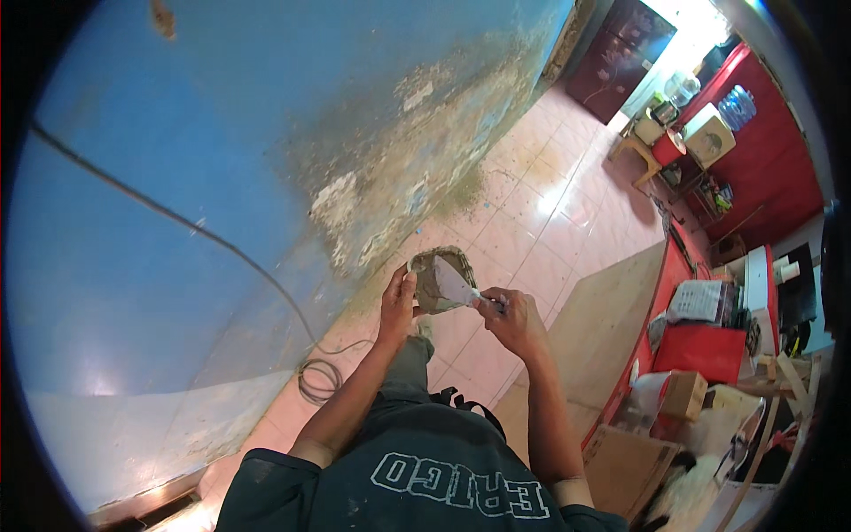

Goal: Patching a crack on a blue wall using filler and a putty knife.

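My left hand (398, 306) is closed around the near left side of a small squarish tub (469, 265), its thumb at the rim. Grey-brown paste (426, 285) that looks like wet mortar coats the inside. In my right hand (517, 326) is the handle of a putty knife (455, 285); its wide pale blade slants left into the tub, over the paste. How deep the tip sits in the paste is hard to tell. Beyond the tub, to the left, rises a blue wall (222, 97) with a rough patch of peeled paint and bare plaster (355, 199).
A dark cable (177, 217) runs down the wall to a coil (319, 381) on the pink tiled floor (523, 217). To the right are a wooden board (603, 310), a red case (700, 352) and a cardboard box (683, 395). Far off stand a dark red fridge (620, 58) and a stool (640, 160).
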`<state>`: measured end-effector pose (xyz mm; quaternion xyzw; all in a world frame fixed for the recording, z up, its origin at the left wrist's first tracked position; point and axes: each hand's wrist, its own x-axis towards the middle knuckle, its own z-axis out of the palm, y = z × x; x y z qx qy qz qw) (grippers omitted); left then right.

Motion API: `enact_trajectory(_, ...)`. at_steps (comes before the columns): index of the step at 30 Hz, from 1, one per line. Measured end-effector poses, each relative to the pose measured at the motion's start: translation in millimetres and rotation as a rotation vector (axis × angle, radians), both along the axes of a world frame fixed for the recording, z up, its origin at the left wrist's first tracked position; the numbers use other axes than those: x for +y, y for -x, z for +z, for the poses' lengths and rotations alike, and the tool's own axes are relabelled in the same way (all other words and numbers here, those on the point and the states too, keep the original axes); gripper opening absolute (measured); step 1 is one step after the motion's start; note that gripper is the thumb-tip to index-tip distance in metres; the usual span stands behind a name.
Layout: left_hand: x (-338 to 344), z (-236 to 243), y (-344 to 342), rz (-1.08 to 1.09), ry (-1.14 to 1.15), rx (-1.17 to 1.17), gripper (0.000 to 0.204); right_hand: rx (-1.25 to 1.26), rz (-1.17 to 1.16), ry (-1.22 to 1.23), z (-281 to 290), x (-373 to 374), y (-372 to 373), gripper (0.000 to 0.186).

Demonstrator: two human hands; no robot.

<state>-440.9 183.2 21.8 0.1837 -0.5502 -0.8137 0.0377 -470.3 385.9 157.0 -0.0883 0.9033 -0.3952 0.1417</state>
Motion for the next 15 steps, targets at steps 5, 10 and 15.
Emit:
enact_trajectory(5, 11.1, 0.6, 85.0, 0.003, -0.084, -0.057, 0.069, -0.008, 0.076, 0.017, -13.7, 14.9, 94.0, 0.036)
enact_trajectory(10, 15.5, -0.4, 158.2, 0.082, 0.007, -0.024, 0.058, -0.099, 0.144, 0.024, -15.7, 21.7, 178.5, 0.038)
enact_trajectory(15, 14.0, 16.4, 205.2, 0.169, 0.029, -0.072, 0.065, -0.298, 0.201, 0.106, -13.0, 26.7, 255.4, 0.042)
